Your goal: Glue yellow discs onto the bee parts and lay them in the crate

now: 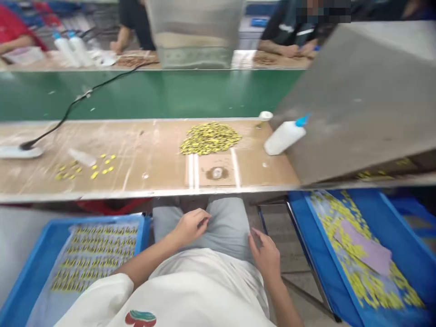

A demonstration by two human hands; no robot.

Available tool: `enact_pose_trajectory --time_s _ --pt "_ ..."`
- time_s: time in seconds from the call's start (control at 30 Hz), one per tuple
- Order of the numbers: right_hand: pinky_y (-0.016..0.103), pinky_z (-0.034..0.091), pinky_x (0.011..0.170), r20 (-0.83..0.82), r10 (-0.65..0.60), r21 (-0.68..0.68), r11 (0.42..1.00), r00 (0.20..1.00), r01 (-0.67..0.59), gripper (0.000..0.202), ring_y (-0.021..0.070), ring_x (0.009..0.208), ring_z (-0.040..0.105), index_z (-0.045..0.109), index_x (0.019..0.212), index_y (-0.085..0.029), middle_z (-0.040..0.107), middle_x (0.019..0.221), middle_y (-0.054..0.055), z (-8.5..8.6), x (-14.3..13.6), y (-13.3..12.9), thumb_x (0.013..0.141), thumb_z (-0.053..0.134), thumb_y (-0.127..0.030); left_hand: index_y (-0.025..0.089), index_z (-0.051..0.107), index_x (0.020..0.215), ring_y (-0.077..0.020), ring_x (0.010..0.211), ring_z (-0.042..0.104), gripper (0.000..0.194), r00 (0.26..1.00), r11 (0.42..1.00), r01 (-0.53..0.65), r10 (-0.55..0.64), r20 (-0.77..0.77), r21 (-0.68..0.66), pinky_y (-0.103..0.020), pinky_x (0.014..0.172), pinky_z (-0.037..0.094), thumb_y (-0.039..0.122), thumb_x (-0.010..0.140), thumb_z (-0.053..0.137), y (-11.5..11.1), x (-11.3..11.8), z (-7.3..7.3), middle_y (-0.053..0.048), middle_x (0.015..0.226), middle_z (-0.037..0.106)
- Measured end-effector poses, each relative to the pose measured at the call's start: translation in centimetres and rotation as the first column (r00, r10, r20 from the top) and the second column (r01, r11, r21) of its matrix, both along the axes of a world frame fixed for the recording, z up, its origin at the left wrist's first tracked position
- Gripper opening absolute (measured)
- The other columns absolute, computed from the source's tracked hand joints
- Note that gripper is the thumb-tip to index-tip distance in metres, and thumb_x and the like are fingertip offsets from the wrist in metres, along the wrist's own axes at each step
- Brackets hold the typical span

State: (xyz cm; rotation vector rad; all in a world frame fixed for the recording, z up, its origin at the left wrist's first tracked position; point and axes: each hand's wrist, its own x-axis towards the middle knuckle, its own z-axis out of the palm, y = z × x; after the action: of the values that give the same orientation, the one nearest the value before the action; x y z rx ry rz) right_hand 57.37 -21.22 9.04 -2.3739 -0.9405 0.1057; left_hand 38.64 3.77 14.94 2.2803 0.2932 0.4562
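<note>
My left hand (192,225) hovers over my lap, its fingers loosely bent and apart, with nothing visible in it. Beside my right thigh, my right hand (265,253) is open with thumb and fingers spread, also holding nothing that shows. In front of both hands, on the bench, lies a cardboard pad (225,179) with a small round whitish piece (217,172) on a dark stain. Just behind the pad is a heap of small yellow-and-dark pieces (209,138). Neither hand touches the bench.
A white squeeze bottle (284,137) with a blue tip leans by a grey panel (340,104). Blue trays (51,236) (402,227) with yellow pieces flank me. Loose yellow pieces (105,170) and a black cable (68,111) lie left. Other people sit across the green strip (190,93).
</note>
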Motion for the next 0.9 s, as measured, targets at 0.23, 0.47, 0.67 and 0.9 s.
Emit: enact_pose_trajectory --time_s 0.23,0.47,0.67,0.9 --pt "0.046 0.050 0.091 0.086 -0.441 0.025 0.897 0.893 0.441 0.055 0.0282 0.101 0.062 0.057 0.121 -0.016 0.065 0.115 0.013 0.6 6.7 -8.9 0.088 0.048 -0.058 0.019 0.058 0.109 -0.0181 0.091 0.062 0.024 0.927 0.908 0.343 -0.369 0.071 0.240 -0.033 0.082 0.052 0.015 0.088 0.046 -4.1 14.6 0.9 -0.008 0.097 0.066" --pt "0.046 0.047 0.101 0.237 -0.364 0.138 0.930 0.901 0.339 0.048 0.0270 0.113 0.060 0.057 0.123 -0.017 0.064 0.119 0.013 6.6 22.5 -10.7 0.092 0.045 -0.051 0.016 0.055 0.118 -0.0230 0.099 0.060 0.030 0.931 0.801 0.350 -0.354 -0.088 0.486 -0.038 0.086 0.051 0.023 0.090 0.045 -7.4 29.8 1.9 -0.014 0.108 0.062" --pt "0.042 0.050 0.094 0.262 -0.008 -0.052 0.998 0.965 0.022 0.049 0.0282 0.113 0.060 0.049 0.135 -0.017 0.061 0.127 0.012 11.2 37.9 -4.6 0.095 0.043 -0.043 0.018 0.062 0.093 -0.0179 0.078 0.062 0.024 0.915 0.771 0.404 -0.324 -0.242 0.492 -0.030 0.069 0.049 0.036 0.091 0.045 -7.1 35.1 1.6 -0.008 0.089 0.062" --pt "0.047 0.029 0.113 0.288 0.380 -0.232 0.918 0.879 -0.321 0.058 0.0312 0.140 0.033 0.043 0.140 -0.010 0.035 0.152 0.016 9.0 46.0 3.2 0.090 0.056 -0.039 0.020 0.064 0.086 -0.0131 0.070 0.060 0.016 0.934 0.881 0.358 -0.331 -0.138 0.308 -0.026 0.065 0.047 0.030 0.085 0.053 -7.4 35.1 1.5 -0.004 0.077 0.061"
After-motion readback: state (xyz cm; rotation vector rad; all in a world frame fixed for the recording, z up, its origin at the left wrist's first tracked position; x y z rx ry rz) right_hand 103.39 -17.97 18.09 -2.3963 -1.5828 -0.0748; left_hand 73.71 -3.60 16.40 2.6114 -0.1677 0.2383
